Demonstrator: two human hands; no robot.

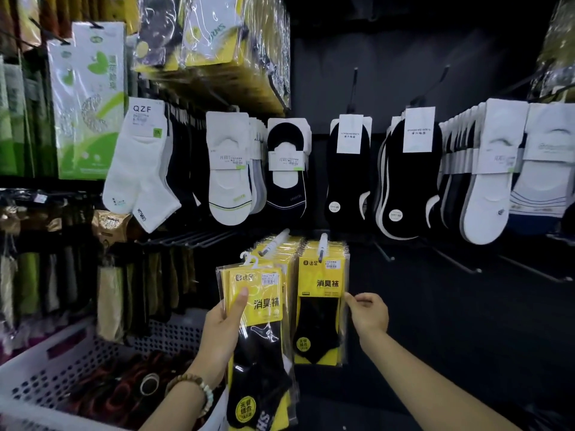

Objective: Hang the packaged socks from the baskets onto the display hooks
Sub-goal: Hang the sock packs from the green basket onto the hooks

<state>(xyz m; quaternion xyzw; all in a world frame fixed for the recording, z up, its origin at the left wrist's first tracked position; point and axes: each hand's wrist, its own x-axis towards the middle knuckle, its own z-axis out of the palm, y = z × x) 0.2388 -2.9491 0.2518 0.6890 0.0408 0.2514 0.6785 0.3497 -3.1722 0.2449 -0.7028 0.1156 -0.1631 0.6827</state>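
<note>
Sock shop: packaged socks (322, 293) on display hooks (322, 244)

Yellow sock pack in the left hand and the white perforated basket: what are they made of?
Yellow sock pack: clear glossy plastic film sleeve, going by glare and wrinkles, over a matte yellow card insert, likely paper. White perforated basket: looks like rigid moulded plastic, smooth, with regular rows of holes.

Black back wall (404, 51), dim shop light, deep shadow low on the right.
</note>
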